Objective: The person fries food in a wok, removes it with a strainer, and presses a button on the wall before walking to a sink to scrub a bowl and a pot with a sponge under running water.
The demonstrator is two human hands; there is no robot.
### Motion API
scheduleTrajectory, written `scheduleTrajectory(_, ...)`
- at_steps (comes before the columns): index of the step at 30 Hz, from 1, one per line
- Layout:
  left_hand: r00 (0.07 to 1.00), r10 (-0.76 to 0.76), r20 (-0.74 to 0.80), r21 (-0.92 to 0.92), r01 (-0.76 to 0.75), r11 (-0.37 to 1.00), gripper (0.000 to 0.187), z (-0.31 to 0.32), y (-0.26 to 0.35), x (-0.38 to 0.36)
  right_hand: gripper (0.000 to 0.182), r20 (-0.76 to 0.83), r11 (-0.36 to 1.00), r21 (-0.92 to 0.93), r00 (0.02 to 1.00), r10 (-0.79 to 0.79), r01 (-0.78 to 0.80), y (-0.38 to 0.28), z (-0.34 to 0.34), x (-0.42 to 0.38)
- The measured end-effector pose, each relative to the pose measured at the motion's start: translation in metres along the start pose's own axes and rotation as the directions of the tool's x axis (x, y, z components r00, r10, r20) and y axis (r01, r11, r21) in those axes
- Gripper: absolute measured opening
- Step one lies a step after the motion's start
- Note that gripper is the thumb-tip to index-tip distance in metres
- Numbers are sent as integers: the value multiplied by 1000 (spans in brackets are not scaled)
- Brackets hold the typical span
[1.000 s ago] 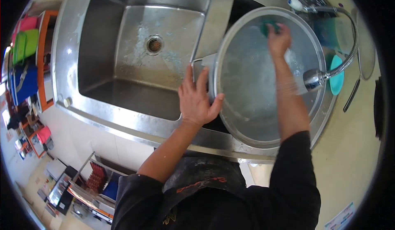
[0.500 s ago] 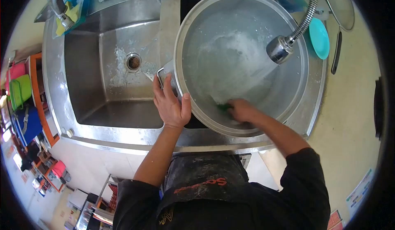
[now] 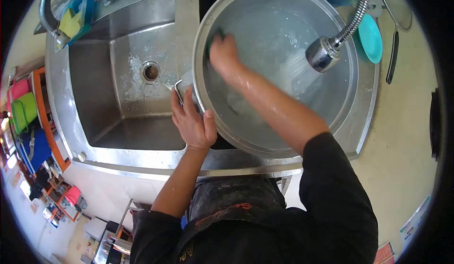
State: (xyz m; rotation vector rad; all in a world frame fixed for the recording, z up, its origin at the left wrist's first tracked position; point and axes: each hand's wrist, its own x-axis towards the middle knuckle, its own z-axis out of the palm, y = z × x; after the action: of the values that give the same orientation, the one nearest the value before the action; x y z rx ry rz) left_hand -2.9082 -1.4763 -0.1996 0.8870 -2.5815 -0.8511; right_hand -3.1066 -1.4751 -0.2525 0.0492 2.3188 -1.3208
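A big round metal pot [image 3: 200, 85] with cloudy water in it sits over the right side of the sink. Water sprays into it from a metal spray head [image 3: 322, 54]. My left hand [image 3: 193, 126] rests with spread fingers against the pot's outer left wall, by its wire handle [image 3: 178, 92]. Inside the pot, my right hand [image 3: 224, 55] is at the upper left of the inner wall, its fingers closed on a dark green scrubber [image 3: 213, 39] that is blurred and mostly hidden.
Left of the pot is a metal sink basin [image 3: 146, 98] with white residue round its drain. A second faucet [image 3: 49, 20] and a teal container with a yellow sponge [image 3: 70, 24] stand at the upper left. A turquoise bowl [image 3: 370, 38] and a black-handled strainer [image 3: 392, 58] lie at the right.
My right hand has swept from the near side of the pot to its upper left wall with the green scrubber. My left hand stays by the handle; the view has shifted slightly.
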Motion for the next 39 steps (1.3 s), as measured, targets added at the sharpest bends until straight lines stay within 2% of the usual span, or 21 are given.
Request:
scheduleTrajectory(1,1000,-10,-6,-9,10,1000,73,1,1,-1,37,92,930,306,978,186,-205,-25,-14,28)
scheduleTrajectory(2,1000,-6,-4,-8,6,1000,73,2,1,-2,30,179,729,556,914,364,-399,-51,-27,56)
scheduleTrajectory(3,1000,-5,-7,-4,5,1000,73,3,1,-2,30,157,608,679,891,426,-411,-59,-35,84)
scheduleTrajectory(5,1000,-6,-14,10,6,1000,73,0,-2,1,31,-224,712,699,927,301,-62,-56,-47,117)
scheduleTrajectory(6,1000,-7,-10,13,7,1000,73,0,-1,1,31,-417,805,583,891,181,110,-50,-44,122)
scheduleTrajectory(8,1000,-9,1,9,9,1000,73,1,1,-2,32,-533,914,296,842,-82,276,-33,-24,95)
scheduleTrajectory(10,1000,-1,-6,10,1,1000,74,1,-1,-1,50,-212,951,133,945,-248,279,-25,-12,12)
scheduleTrajectory(12,1000,4,-2,32,-4,999,72,-1,-1,-2,48,147,966,50,955,-257,252,9,-20,-68)
scheduleTrajectory(16,1000,-4,-4,15,4,1000,71,-1,2,0,46,667,936,-68,714,-214,345,59,-136,-145)
scheduleTrajectory(17,1000,-5,-20,8,5,1000,75,0,0,-1,48,759,908,-257,650,-22,330,67,-174,-142)
scheduleTrajectory(19,999,-3,-32,7,3,1000,75,1,-2,-1,53,745,689,-617,566,353,381,83,-243,-126)
scheduleTrajectory(20,999,-3,-39,8,3,1000,75,2,-2,-1,49,630,446,-776,582,515,445,78,-267,-107)
scheduleTrajectory(21,1000,-3,-14,25,4,1000,72,-1,2,-1,41,509,168,-847,678,530,505,76,-285,-87)
scheduleTrajectory(22,1000,-2,-14,31,2,1000,72,-1,2,-1,32,450,-37,-859,787,421,511,101,-310,-56)
scheduleTrajectory(23,1000,-3,-13,40,3,999,72,0,1,-1,25,504,-115,-838,838,209,533,103,-330,-24)
scheduleTrajectory(24,1000,-6,-12,52,6,999,72,1,0,-1,24,553,-363,-767,832,44,529,109,-342,12)
scheduleTrajectory(27,1000,16,-20,42,-15,999,72,0,0,0,41,726,-560,-672,581,-369,484,60,-333,118)
scheduleTrajectory(30,1000,22,-18,61,-20,998,73,1,0,0,41,767,-524,-641,443,-464,561,-20,-265,141)
scheduleTrajectory(33,1000,12,-15,43,-12,999,72,0,3,1,43,753,-540,-594,177,-634,596,-45,-229,143)
scheduleTrajectory(36,999,20,-27,45,-19,999,72,2,1,0,38,499,-214,-811,454,-738,544,0,-259,124)
scheduleTrajectory(39,999,13,-31,42,-12,999,73,1,2,1,32,226,175,-819,587,-778,547,37,-312,115)
